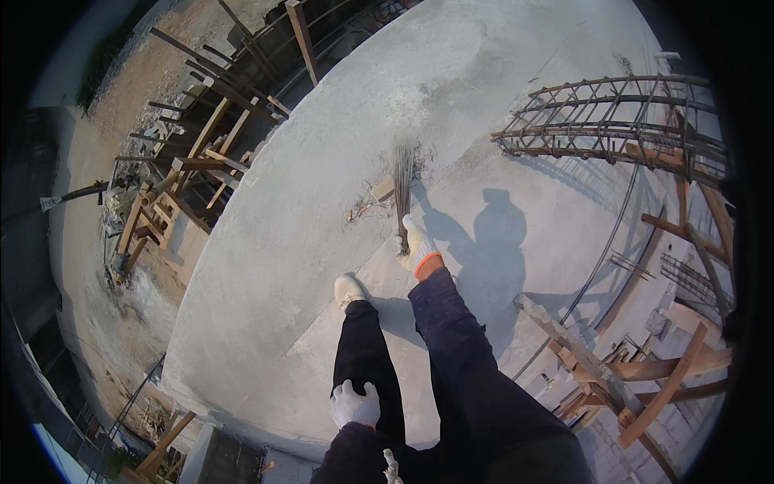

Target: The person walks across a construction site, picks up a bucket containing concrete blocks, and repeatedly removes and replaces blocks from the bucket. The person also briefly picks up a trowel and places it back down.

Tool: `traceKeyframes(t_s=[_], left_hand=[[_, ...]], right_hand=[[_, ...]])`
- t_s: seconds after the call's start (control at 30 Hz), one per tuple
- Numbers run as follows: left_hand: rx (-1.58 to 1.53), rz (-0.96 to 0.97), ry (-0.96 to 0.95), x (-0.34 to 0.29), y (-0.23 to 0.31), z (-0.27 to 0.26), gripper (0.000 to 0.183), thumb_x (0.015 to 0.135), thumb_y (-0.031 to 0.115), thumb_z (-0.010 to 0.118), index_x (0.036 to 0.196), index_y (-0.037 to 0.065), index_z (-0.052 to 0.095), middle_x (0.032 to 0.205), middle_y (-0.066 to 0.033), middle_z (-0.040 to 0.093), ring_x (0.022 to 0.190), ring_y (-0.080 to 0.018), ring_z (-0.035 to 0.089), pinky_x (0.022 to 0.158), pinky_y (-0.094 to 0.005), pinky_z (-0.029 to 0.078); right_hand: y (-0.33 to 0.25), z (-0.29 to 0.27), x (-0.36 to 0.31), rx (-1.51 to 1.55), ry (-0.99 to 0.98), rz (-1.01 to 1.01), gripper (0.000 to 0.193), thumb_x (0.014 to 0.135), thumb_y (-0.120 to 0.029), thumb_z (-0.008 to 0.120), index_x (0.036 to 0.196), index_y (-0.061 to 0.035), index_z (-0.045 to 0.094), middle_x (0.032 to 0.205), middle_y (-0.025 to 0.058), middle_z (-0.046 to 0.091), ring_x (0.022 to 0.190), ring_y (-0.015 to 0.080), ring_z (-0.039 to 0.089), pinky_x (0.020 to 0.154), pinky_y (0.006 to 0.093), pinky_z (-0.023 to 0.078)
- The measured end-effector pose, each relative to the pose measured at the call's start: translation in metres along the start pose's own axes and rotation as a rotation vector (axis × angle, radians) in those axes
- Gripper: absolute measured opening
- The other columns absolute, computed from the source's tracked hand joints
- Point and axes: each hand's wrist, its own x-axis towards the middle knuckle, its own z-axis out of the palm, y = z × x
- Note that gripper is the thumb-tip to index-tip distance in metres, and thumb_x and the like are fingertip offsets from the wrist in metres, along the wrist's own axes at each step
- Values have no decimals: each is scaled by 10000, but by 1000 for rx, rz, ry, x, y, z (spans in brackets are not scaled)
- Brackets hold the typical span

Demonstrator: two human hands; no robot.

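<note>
Right hand, white glove, orange cuff: fingers are closed around the near end of a bundle of thin strands. The bundle is held over the pale slab, ahead of the shoe; its far end is blurred, and contact with the slab cannot be told. Left hand, white glove: rested on the left leg, fingers bent and slightly parted. A block and scraps are seen left of the bundle. A rebar cage is placed farther right.
</note>
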Motion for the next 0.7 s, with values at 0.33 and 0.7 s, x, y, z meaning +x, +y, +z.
traceKeyframes(t_s=[0.33, 0.7], left_hand=[[169, 36, 50, -15, 24, 14, 675, 895, 530, 662, 1335, 18, 680, 1344, -209, 660, 1285, -380, 602, 1082, -483, 493], [-140, 350, -27, -54, 43, -10, 860, 875, 604, 733, 1455, -12, 575, 1429, -271, 623, 1363, -406, 574, 1156, -456, 444]], right_hand=[[-80, -68, 31, 94, -73, -100, 295, 1023, -418, 691, 919, -150, 626, 708, 7, 587, 543, 167, 561, 472, 339, 453], [26, -294, -267, -90, -143, 193, 360, 1074, -431, 606, 912, -110, 585, 702, -6, 540, 499, 119, 486, 432, 291, 387]])
